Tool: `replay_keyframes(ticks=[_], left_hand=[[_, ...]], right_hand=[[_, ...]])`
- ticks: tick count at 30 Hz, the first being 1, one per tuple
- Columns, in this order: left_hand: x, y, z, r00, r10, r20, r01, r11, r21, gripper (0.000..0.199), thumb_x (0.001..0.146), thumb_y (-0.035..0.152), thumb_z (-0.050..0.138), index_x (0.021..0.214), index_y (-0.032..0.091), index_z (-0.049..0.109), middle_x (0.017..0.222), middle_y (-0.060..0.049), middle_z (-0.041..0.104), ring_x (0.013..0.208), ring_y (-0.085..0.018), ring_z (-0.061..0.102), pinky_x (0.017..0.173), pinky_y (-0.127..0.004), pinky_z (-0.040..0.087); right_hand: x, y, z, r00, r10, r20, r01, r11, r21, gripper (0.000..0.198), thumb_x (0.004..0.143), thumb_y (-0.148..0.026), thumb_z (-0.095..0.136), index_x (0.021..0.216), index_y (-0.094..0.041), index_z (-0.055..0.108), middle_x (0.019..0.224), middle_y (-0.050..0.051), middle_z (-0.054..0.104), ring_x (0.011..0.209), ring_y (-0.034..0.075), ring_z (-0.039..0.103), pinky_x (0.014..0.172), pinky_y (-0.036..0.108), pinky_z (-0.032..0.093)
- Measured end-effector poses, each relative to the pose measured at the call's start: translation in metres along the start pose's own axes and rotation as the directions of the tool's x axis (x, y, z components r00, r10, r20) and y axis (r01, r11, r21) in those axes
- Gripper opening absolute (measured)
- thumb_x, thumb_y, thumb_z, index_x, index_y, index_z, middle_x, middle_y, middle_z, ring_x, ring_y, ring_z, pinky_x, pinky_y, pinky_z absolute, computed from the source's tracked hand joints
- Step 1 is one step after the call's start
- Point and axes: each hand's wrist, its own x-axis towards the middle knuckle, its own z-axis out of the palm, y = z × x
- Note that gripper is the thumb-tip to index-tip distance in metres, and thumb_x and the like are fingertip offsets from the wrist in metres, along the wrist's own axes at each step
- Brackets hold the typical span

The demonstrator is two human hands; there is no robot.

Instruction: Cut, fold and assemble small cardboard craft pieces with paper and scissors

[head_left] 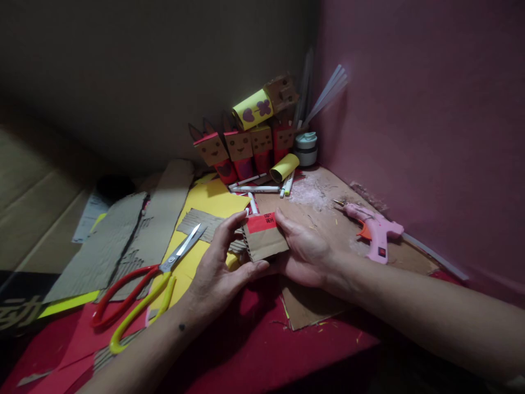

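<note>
Red-covered table (261, 314); row of four figures (240, 145), standing, faces drawn, seemingly complete. Left hand (219, 268) and right hand (307, 251), fingers partly curled, gripping between them one cardboard block (266, 241) above the table; visible side faceless, likely unfinished; yellow tube (287, 166), plain.

Counter (258, 350): red surface. Grey wall (164, 71) behind far edge, pink wall (435, 120) along right edge; the two meet at the far corner. Light dim, uneven; deep shadow below the near edge.
</note>
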Motion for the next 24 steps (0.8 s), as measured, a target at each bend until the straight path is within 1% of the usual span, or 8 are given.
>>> replay_keyframes(ticks=[2,4,7,11,14,19,21,24], left_hand=[[0.000,-0.001,-0.001,1.000,0.001,0.010,-0.001,1.000,-0.022,0.070,0.074,0.027,0.075,0.136,0.032,0.043,0.136,-0.006,0.049,0.121,-0.027,0.049,0.104,-0.042,0.038],[0.000,-0.002,-0.001,1.000,0.006,0.016,-0.005,1.000,-0.024,0.073,0.074,0.027,0.075,0.138,0.033,0.042,0.137,-0.006,0.048,0.121,-0.027,0.049,0.105,-0.042,0.037],[0.000,-0.002,-0.002,1.000,0.014,0.028,-0.014,1.000,0.011,0.072,0.075,0.028,0.075,0.139,0.034,0.042,0.137,-0.005,0.048,0.125,-0.027,0.046,0.108,-0.041,0.033],[-0.002,0.002,-0.002,0.998,0.039,0.044,-0.042,0.997,0.069,0.070,0.077,0.030,0.074,0.138,0.037,0.041,0.138,-0.002,0.048,0.129,-0.026,0.043,0.109,-0.039,0.033],[-0.003,0.004,-0.002,0.997,0.050,0.052,-0.054,0.994,0.093,0.069,0.078,0.030,0.073,0.138,0.038,0.040,0.138,-0.002,0.049,0.130,-0.025,0.043,0.108,-0.039,0.034],[-0.003,0.004,-0.002,0.996,0.062,0.066,-0.068,0.993,0.099,0.071,0.080,0.031,0.072,0.140,0.037,0.036,0.137,-0.003,0.048,0.126,-0.024,0.047,0.104,-0.038,0.038],[-0.003,0.004,-0.001,0.995,0.068,0.067,-0.073,0.994,0.084,0.071,0.080,0.031,0.071,0.141,0.035,0.034,0.138,-0.005,0.047,0.125,-0.025,0.048,0.103,-0.038,0.039],[-0.003,0.004,0.000,0.995,0.082,0.058,-0.086,0.993,0.080,0.067,0.081,0.033,0.070,0.138,0.030,0.036,0.135,-0.007,0.049,0.122,-0.025,0.050,0.102,-0.040,0.040]], right_hand=[[0.001,0.000,0.000,1.000,-0.007,-0.017,0.007,1.000,-0.005,0.064,0.100,-0.054,0.014,0.118,-0.014,0.060,0.094,0.012,0.067,0.080,0.021,0.061,0.085,0.045,0.045],[0.001,0.000,0.001,1.000,0.015,-0.022,-0.015,1.000,0.017,0.065,0.100,-0.054,0.013,0.117,-0.012,0.060,0.095,0.013,0.068,0.083,0.022,0.061,0.087,0.044,0.044],[0.000,-0.002,0.003,0.998,0.043,-0.046,-0.039,0.996,0.075,0.065,0.100,-0.052,0.013,0.117,-0.010,0.059,0.096,0.013,0.068,0.086,0.022,0.061,0.090,0.043,0.043],[-0.001,-0.003,0.007,0.995,0.055,-0.088,-0.041,0.988,0.149,0.063,0.100,-0.052,0.016,0.118,-0.008,0.058,0.097,0.014,0.068,0.089,0.023,0.061,0.092,0.044,0.042],[-0.002,-0.003,0.009,0.996,0.059,-0.073,-0.045,0.983,0.177,0.062,0.100,-0.051,0.017,0.120,-0.008,0.057,0.096,0.014,0.067,0.089,0.023,0.061,0.093,0.044,0.041],[-0.004,-0.003,0.010,0.998,0.029,-0.062,-0.019,0.987,0.157,0.058,0.101,-0.046,0.016,0.117,-0.009,0.058,0.094,0.011,0.067,0.086,0.020,0.061,0.093,0.039,0.040],[-0.004,-0.003,0.009,0.998,0.027,-0.057,-0.019,0.990,0.140,0.058,0.101,-0.046,0.014,0.116,-0.009,0.058,0.093,0.011,0.067,0.084,0.020,0.060,0.091,0.038,0.041],[-0.002,-0.004,0.006,0.999,0.042,-0.023,-0.040,0.994,0.103,0.061,0.101,-0.045,0.010,0.113,-0.010,0.058,0.089,0.010,0.066,0.079,0.020,0.059,0.088,0.039,0.041]])
